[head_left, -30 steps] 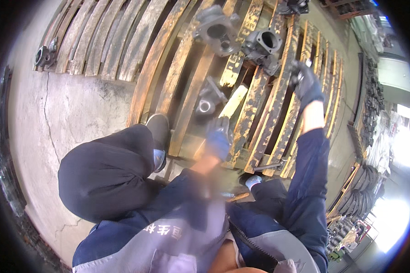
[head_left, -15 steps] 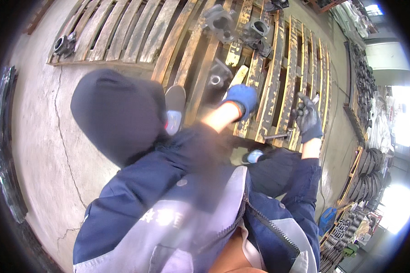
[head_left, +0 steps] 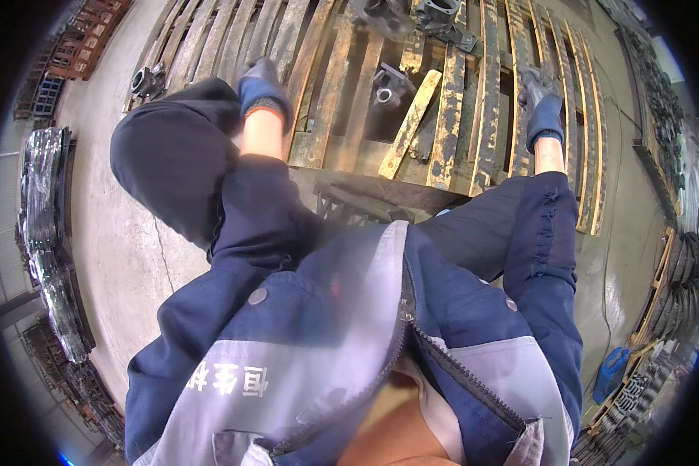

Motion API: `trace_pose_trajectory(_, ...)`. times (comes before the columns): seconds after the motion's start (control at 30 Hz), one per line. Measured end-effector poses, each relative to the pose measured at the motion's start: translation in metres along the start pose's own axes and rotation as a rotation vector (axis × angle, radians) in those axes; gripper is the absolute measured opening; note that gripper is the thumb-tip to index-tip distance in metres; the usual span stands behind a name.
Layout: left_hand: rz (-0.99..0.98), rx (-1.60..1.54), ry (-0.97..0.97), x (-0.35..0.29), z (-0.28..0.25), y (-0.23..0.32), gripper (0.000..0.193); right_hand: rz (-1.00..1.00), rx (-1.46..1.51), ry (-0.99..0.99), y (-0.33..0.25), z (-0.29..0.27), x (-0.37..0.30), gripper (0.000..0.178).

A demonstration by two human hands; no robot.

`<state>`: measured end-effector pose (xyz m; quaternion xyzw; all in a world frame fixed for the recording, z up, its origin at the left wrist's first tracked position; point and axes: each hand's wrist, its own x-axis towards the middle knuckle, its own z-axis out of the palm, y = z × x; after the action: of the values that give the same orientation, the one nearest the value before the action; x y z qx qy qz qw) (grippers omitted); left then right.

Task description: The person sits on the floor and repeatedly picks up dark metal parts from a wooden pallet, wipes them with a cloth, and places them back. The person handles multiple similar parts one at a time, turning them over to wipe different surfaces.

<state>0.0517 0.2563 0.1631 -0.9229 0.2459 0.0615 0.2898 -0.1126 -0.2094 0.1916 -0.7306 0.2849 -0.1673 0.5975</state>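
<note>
My left hand (head_left: 262, 87), in a blue glove with a grey coating, is over the pallet slats just beyond my bent left knee. Its fingers point away from me and are mostly hidden. My right hand (head_left: 541, 107), gloved alike, reaches low over the yellow-worn slats on the right. Its grey fingers blur into the wood, so any grip is unclear. Between the hands, a grey metal casting (head_left: 394, 84) with a round port lies on the wooden pallet (head_left: 485, 109). Beside it, a loose yellowish board (head_left: 410, 126) lies slanted across the slats.
More castings (head_left: 382, 15) sit at the pallet's far side, and another casting (head_left: 147, 82) is at its left end. Wrapped stock (head_left: 45, 186) lines the floor on the left. A blue jug (head_left: 612, 374) stands by metal parts at the lower right.
My left hand has swung left from beside the middle casting to near my left knee. My right hand has moved farther out over the pallet; the view has shifted too.
</note>
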Motion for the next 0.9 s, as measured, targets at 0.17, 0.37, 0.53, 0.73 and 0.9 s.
trace_pose_trajectory(0.17, 0.276, 0.484, -0.415, -0.014, 0.045, 0.009, 0.042, 0.183, 0.148, -0.155, 0.002, 0.040, -0.034, 0.027)
trace_pose_trajectory(0.37, -0.249, -0.462, -0.351, -0.077, 0.082, 0.039, 0.044, 0.276, -0.056, -0.625, 0.062, 0.157, -0.079, 0.029)
trace_pose_trajectory(0.53, -0.749, -0.793, -0.596, -0.022, 0.124, 0.059, 0.047, 0.017, -0.537, -0.820, 0.112, 0.223, -0.102, 0.033)
trace_pose_trajectory(0.73, -0.900, -1.418, -0.461, 0.027, 0.176, 0.031, 0.052, 0.173, -0.583, -0.820, 0.131, 0.271, -0.105, 0.026)
trace_pose_trajectory(0.9, -0.913, -1.610, -0.486, 0.037, 0.174, 0.015, 0.056, 0.569, -0.161, -0.990, 0.145, 0.287, -0.092, 0.024)
